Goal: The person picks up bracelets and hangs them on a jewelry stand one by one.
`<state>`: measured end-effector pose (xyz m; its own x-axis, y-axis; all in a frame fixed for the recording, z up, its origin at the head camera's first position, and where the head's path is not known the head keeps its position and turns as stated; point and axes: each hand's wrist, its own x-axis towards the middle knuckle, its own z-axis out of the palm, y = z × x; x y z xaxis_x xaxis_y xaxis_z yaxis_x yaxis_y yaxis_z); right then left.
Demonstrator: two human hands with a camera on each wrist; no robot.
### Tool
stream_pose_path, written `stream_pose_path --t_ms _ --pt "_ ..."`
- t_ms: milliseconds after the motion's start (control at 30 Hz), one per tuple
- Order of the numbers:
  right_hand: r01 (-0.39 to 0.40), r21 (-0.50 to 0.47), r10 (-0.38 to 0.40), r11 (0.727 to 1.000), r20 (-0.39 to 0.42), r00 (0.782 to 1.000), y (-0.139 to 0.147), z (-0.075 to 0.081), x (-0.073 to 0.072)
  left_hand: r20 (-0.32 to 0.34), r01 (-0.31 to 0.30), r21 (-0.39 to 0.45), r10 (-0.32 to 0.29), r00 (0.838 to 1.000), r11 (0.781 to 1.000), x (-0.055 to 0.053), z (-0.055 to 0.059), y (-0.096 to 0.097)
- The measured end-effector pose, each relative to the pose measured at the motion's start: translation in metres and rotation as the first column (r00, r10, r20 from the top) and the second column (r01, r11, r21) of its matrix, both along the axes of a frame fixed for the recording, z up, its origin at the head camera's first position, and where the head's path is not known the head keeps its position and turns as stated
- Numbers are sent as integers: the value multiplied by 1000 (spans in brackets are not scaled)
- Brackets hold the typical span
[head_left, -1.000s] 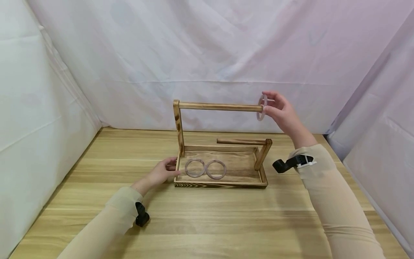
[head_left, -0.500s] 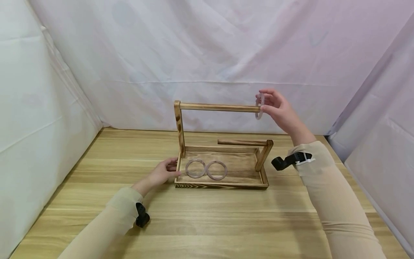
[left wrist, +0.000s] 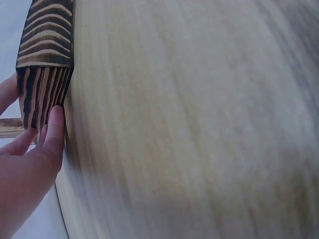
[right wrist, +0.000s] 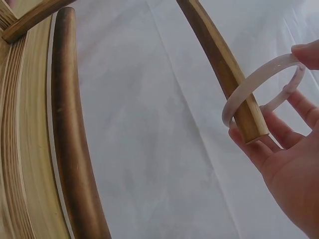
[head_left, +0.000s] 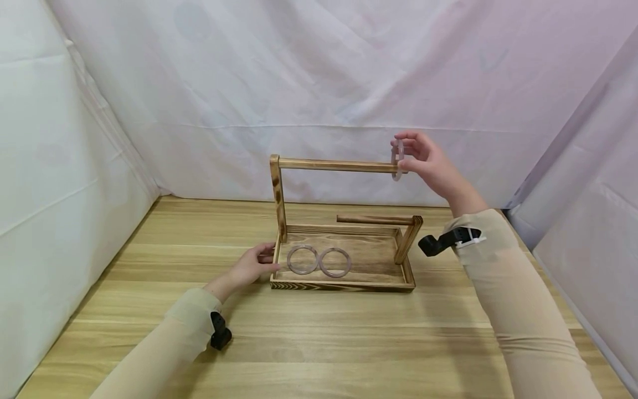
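Observation:
A wooden jewelry stand has a shallow tray (head_left: 344,286) as its base and an upper rod (head_left: 334,164) on a tall post. My right hand (head_left: 432,167) pinches a pale translucent bangle (right wrist: 255,79) between thumb and fingers. The bangle encircles the rod, whose free end pokes out through it toward my palm. At the tray's left side, my left hand (head_left: 248,267) grips the wall, thumb over the rim and fingers against the outside. Two more bangles lie flat in the tray, a left one (head_left: 302,273) and a right one (head_left: 335,275), side by side.
A shorter lower rod (head_left: 374,219) points left from a slanted post (head_left: 408,241) at the tray's right end. The stand sits on a wood-grain table (head_left: 319,343). White cloth (head_left: 319,72) hangs behind and along both sides.
My right hand has moved slightly left, bringing the bangle from the rod's tip a short way onto the rod. The left hand keeps its hold on the tray.

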<state>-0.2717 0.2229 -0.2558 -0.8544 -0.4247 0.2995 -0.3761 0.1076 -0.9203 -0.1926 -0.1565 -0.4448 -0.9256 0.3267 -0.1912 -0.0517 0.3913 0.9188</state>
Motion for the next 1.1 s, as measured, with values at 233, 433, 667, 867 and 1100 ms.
stream_pose_path --t_ms 233,433,667,867,1100 --pt "22 59 -21 998 -16 1000 -3 4 -1 -7 -2 -8 1 1000 1000 0 1 0" --pt "40 116 -36 992 -33 999 -7 8 -1 -1 -9 -5 9 1000 1000 -1 1 -1" --pt "41 188 -34 981 -44 998 -10 12 -3 -5 -7 -9 7 1000 1000 0 0 -3" --pt "31 241 -19 970 -49 999 -12 15 -5 -5 -8 -5 8 1000 1000 0 0 -3" --pt "30 292 -19 956 -40 999 -19 22 -1 -4 -9 -1 9 1000 1000 1 1 -4"
